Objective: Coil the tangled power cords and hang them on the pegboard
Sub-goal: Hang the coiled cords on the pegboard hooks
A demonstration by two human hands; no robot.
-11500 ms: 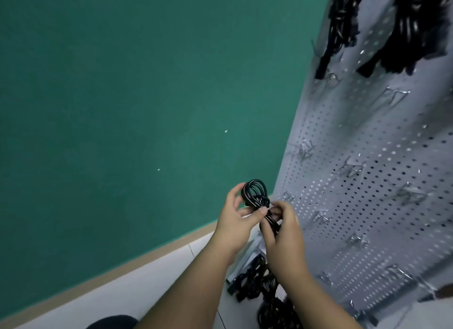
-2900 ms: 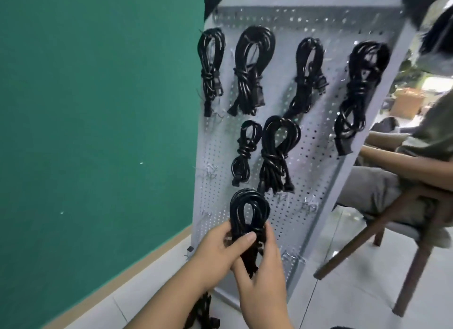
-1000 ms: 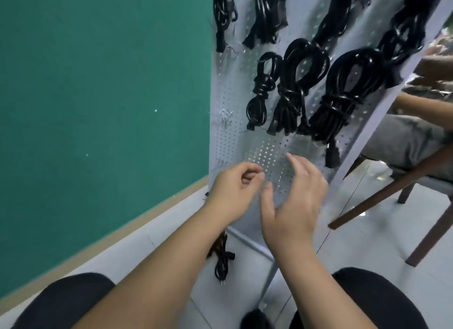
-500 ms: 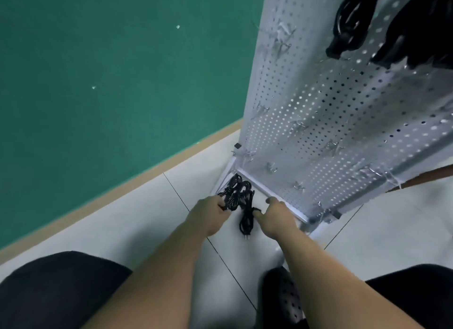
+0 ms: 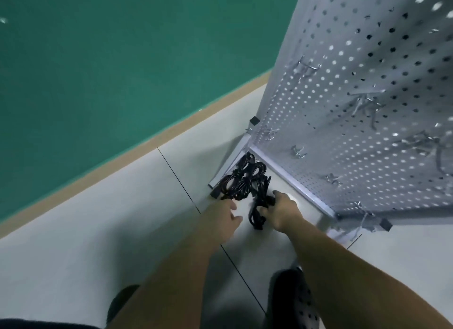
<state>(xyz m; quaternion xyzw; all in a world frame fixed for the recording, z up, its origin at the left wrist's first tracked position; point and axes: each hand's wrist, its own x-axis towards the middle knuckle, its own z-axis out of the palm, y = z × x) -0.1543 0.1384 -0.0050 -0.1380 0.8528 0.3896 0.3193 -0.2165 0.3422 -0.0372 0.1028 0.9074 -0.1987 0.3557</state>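
Tiled floor (image 5: 110, 243) by green wall (image 5: 98, 59): tangled cords (image 5: 241, 181) lie just ahead of both hands at the pegboard (image 5: 343, 122) foot, right hand (image 5: 282, 211) gripping one, likely to pull it free for coiling, left hand (image 5: 226, 217) loose-fingered, empty.

Tangled power cords (image 5: 241, 181): black, one heap on the pale floor tiles (image 5: 98, 230), at the foot of the pegboard (image 5: 367, 144).
Right hand (image 5: 282, 211): fingers curled round a strand at the heap's near edge.
Left hand (image 5: 226, 217): fingers loose, just beside the heap, blurred.
Pegboard: grey, perforated, with several metal hooks (image 5: 305, 67).
Green wall (image 5: 122, 59): tan skirting along its base.
Black shoe (image 5: 291, 301): at the lower edge.
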